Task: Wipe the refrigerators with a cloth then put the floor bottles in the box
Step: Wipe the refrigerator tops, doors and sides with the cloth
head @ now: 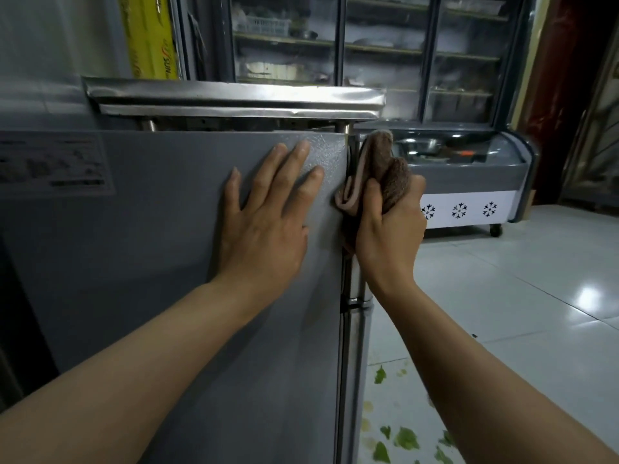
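A tall grey refrigerator [160, 256] fills the left and middle of the head view, seen along its side panel. My left hand [268, 212] lies flat on that panel near its upper right corner, fingers straight and spread. My right hand [390, 226] grips a bunched brown cloth [378, 165] with a pink edge and holds it against the refrigerator's front edge, just right of the corner. No bottles or box are in view.
A steel shelf [234, 98] sits on top of the refrigerator. Behind stand a glass-door display cooler [385, 51] and a low display freezer [469, 182] with snowflake marks. Green leaf scraps [405, 438] lie on the white tiled floor at the lower right.
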A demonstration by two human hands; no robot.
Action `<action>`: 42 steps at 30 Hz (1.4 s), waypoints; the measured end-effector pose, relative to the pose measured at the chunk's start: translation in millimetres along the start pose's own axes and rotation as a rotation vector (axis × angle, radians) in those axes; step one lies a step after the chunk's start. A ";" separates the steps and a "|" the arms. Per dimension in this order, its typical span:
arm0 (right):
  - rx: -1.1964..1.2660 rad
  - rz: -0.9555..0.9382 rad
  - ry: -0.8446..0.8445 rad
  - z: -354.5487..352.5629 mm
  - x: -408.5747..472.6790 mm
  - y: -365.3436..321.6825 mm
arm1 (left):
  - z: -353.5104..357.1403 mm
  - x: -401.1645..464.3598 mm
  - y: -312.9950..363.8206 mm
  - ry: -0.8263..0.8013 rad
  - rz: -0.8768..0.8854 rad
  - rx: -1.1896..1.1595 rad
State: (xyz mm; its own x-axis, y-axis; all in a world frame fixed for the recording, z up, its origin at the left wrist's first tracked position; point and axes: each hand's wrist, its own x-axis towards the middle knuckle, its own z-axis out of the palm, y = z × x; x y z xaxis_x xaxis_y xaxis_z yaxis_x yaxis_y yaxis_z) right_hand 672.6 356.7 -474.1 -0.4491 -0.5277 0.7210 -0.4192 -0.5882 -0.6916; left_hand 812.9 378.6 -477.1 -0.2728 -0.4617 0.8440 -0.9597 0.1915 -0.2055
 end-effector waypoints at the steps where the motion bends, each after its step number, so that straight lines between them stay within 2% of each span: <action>1: 0.030 0.021 0.006 -2.6 5.5 -4.3 | -0.7 0.1 -0.4 -0.008 -0.005 0.001; 5: 0.325 0.155 0.177 -12.7 32.9 -19.2 | -4.4 1.2 -2.7 -0.035 0.008 0.017; 8: 0.286 0.166 0.287 -26.0 36.8 -18.4 | -8.9 2.7 -4.7 -0.047 0.026 0.021; 11: -0.036 0.150 0.232 -34.4 25.8 -8.4 | -14.2 4.5 -5.6 -0.046 0.038 0.041; 13: -0.142 0.115 0.137 -31.9 17.4 -7.1 | -17.0 4.9 -6.2 -0.043 0.043 0.051; 18: 0.092 0.088 -0.107 -12.0 2.6 -23.3 | -18.6 4.2 -6.3 -0.040 0.047 0.067; 21: 0.192 0.069 -0.159 -11.9 -5.3 -21.9 | -17.7 3.9 -7.6 -0.030 0.055 0.069; 26: 0.216 0.023 0.002 -13.4 13.7 -25.3 | -15.0 4.1 -7.9 -0.014 0.056 0.070; 29: 0.133 -0.034 0.025 -4.1 15.0 -26.7 | -13.7 4.4 -8.5 0.005 0.067 0.075; 33: 0.103 0.023 0.085 4.0 20.2 -26.5 | -11.0 4.0 -8.7 0.016 0.071 0.079; 42: 0.085 0.022 0.084 5.4 -2.3 -8.4 | -6.1 3.4 -8.5 0.023 0.077 0.049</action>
State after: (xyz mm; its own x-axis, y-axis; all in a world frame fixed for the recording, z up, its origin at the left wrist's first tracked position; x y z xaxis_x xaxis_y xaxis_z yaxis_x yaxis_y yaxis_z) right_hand 681.4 359.6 -469.7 -0.5234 -0.4896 0.6973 -0.3420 -0.6288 -0.6983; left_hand 820.5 380.7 -469.4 -0.3445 -0.4272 0.8359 -0.9384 0.1823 -0.2935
